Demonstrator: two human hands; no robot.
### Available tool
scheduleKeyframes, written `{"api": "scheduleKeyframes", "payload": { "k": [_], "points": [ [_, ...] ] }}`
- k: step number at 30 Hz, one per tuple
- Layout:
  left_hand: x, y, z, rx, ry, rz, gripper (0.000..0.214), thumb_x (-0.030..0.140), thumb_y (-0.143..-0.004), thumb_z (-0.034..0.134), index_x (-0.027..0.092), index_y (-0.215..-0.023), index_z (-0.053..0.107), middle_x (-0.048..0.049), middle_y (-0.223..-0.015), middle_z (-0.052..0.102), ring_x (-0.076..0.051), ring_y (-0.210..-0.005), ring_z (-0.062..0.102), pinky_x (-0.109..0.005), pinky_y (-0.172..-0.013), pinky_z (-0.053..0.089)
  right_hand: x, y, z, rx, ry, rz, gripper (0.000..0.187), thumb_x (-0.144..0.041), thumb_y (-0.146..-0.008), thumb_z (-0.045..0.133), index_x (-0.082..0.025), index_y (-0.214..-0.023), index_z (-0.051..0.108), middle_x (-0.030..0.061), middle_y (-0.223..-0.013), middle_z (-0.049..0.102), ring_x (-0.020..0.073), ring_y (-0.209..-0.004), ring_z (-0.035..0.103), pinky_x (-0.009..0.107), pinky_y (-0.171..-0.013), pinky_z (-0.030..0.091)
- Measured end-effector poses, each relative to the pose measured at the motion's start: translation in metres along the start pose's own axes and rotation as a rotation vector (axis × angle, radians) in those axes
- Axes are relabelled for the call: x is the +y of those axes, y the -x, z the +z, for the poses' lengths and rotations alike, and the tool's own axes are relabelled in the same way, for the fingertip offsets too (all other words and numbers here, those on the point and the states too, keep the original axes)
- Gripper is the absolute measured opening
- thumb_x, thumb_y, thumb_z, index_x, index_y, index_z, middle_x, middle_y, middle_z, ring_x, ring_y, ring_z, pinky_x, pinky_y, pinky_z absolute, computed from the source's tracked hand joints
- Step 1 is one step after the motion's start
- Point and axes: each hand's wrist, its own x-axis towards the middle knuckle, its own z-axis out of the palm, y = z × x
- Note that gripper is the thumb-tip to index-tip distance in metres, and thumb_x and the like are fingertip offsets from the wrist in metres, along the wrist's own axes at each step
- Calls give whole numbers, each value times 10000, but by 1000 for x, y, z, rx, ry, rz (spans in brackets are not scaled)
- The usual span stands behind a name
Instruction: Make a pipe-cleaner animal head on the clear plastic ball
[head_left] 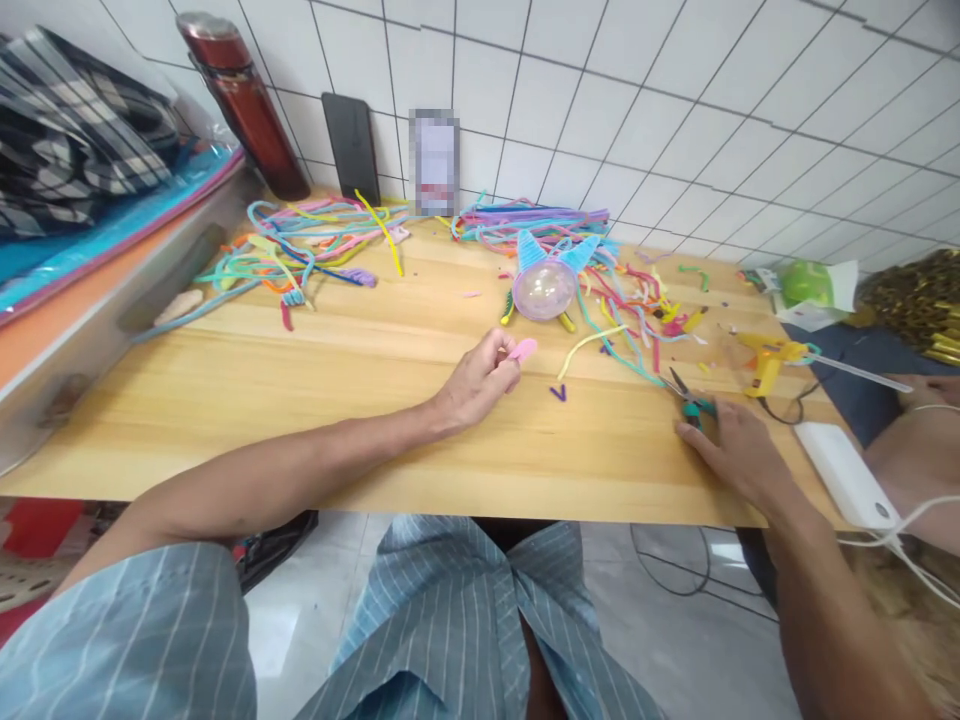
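My left hand (480, 382) is over the middle of the table, thumb and fingers pinching a small flat pink piece (523, 350), perhaps bent pipe cleaner. At the right, my right hand (739, 455) rests low on the table around the green-and-black handles of a pair of pliers (691, 408), whose jaws point away from me. Just beyond my left hand sits a clear round ball (545, 290) with a lilac rim, two blue ear-like shapes on top and green-and-yellow pieces below. A bent purple pipe cleaner piece (558, 393) and a pale yellow strip (589, 350) lie between my hands.
Pipe cleaners (285, 250) are heaped at the back left, with a bundle (532, 222) further right. A yellow glue gun (769, 360) and white power bank (846, 475) lie right. A red flask (244, 110) and two phones line the wall. Another person's arm shows far right.
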Motion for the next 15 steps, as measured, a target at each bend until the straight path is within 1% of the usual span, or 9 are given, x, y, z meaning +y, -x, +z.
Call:
{"api": "scheduleKeyframes", "payload": {
  "k": [2,3,6,9,11,13,14,15],
  "points": [
    [0,-1,0,4,3,1,111,282,-869,501,255,-945,424,90,-659,518,-144,-645,505,-312,-689,376,-18,7,-5,-14,73,48,766,-560,-1048,416,40,-1501,562,367,-1462,635,472,-1348,609,589,-1171,473],
    [-1,-1,0,7,1,7,109,281,-878,499,256,-951,422,91,-657,521,-144,-645,513,-311,-691,381,-25,11,-7,1,98,73,742,-526,-1050,402,37,-1503,568,367,-1453,642,477,-1329,618,602,-1154,486],
    [-2,-1,-1,-2,-16,15,101,274,-902,491,257,-967,415,89,-662,545,-146,-652,526,-311,-704,395,-36,21,-14,92,89,147,638,-457,-1025,443,-37,-1462,643,333,-1381,692,471,-1271,648,628,-1077,531],
    [-1,0,-1,-29,-41,6,94,274,-913,488,256,-974,418,85,-676,564,-147,-653,531,-311,-705,399,-30,28,-27,195,-36,225,535,-418,-985,488,-118,-1361,723,279,-1295,733,450,-1254,664,618,-1044,530],
    [1,3,-2,-43,-67,15,91,282,-920,482,254,-985,425,84,-682,561,-148,-650,530,-310,-700,397,-25,33,-39,288,-253,297,453,-439,-954,530,-177,-1236,769,229,-1192,760,434,-1190,694,596,-1006,534],
    [4,5,-2,-41,-110,52,93,302,-937,475,250,-1001,432,81,-689,549,-150,-647,519,-308,-698,391,-30,37,-50,354,-636,359,366,-505,-914,614,-239,-1099,786,173,-1094,773,402,-1084,722,550,-921,562],
    [6,5,-2,-34,-137,76,95,310,-947,470,247,-1011,439,79,-693,542,-152,-649,511,-308,-701,389,-39,40,-55,332,-874,363,356,-551,-891,662,-265,-1065,786,149,-1078,776,380,-1045,726,518,-868,578],
    [8,6,-2,-27,-164,99,95,316,-957,463,244,-1015,447,76,-697,535,-153,-652,503,-308,-703,388,-51,44,-59,288,-1099,359,367,-576,-831,730,-270,-1025,787,131,-1049,776,353,-982,730,482,-795,587]
  ]
}}
